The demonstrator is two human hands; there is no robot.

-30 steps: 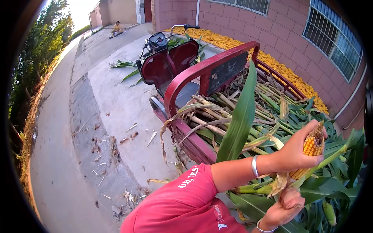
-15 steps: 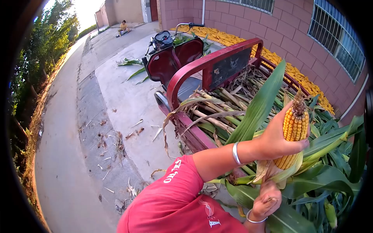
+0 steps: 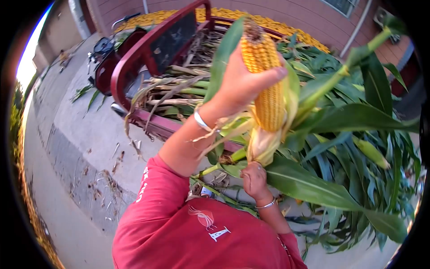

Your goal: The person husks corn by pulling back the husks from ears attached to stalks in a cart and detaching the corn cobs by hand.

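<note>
My left hand point(image 3: 242, 83) is wrapped around the upper part of a yellow corn ear point(image 3: 270, 101), which points upward with its dry brown tip at the top. Pale husk point(image 3: 264, 143) is peeled down around the lower end of the ear. Below it, my right hand point(image 3: 255, 180) is closed on the bottom of the husk, its fingertips partly hidden. A green corn stalk point(image 3: 320, 101) with long leaves runs beside the ear to the upper right. Another ear in green husk point(image 3: 371, 152) hangs among the leaves at the right.
A red three-wheeled cart point(image 3: 134, 58) carries cut corn stalks point(image 3: 179, 89). Leafy stalks point(image 3: 354, 179) spill over its right side toward the ground. Yellow corn ears point(image 3: 224, 15) lie along the pink wall point(image 3: 286, 13). Husk scraps point(image 3: 107, 184) litter the concrete at the left.
My view has swung right, so the cart sits farther left. More of the lower ear shows bare above the peeled husk. Both hands keep their hold.
</note>
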